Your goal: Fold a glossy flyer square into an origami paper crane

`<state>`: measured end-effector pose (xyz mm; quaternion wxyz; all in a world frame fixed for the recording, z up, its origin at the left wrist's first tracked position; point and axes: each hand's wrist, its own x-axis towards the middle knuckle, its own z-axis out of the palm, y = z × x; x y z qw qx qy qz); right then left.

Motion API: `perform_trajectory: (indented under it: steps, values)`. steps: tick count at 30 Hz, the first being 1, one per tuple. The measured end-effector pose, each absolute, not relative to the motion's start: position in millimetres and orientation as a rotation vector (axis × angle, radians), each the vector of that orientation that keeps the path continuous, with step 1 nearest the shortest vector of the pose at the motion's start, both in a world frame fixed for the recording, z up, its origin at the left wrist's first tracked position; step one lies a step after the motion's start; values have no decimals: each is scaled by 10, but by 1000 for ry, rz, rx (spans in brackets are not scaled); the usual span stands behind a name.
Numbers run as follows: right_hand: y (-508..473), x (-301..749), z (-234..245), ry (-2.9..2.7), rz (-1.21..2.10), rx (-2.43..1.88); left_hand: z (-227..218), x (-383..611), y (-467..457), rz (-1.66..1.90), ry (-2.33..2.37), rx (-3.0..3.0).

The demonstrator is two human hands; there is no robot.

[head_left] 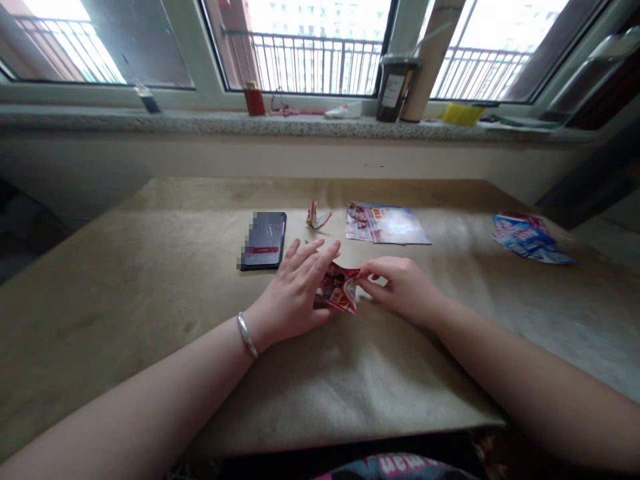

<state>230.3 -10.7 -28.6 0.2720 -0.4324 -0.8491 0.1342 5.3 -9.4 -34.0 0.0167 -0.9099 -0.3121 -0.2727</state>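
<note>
A small folded piece of printed red paper (pixel 339 288) lies on the brown table (pixel 150 280) between my hands. My left hand (pixel 295 290), a silver bangle on its wrist, rests flat on the paper's left part with fingers stretched out. My right hand (pixel 400 287) pinches the paper's right edge between thumb and fingers. A finished small folded paper figure (pixel 317 217) stands further back on the table.
A dark phone (pixel 264 241) lies left of my hands. Printed paper sheets (pixel 385 224) lie behind, and more sheets (pixel 527 238) at the far right. The windowsill (pixel 200 122) holds a red cup (pixel 255 100), a dark jar (pixel 394 87), a cardboard tube and a yellow object.
</note>
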Motion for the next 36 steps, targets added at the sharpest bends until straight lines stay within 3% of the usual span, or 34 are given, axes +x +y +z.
perform_trajectory:
  steps: [8, 19, 36]
  values:
    - [-164, 2277, -244, -2309, 299, -1006, -289, 56, -102, -872, -1064, -2820]
    - [-223, 2216, -191, -2108, 569, -1094, -231, 64, -102, -954, -1042, -2772]
    - [-204, 2182, -251, -2213, 302, -911, -207, 59, -112, -1285, -906, -2828]
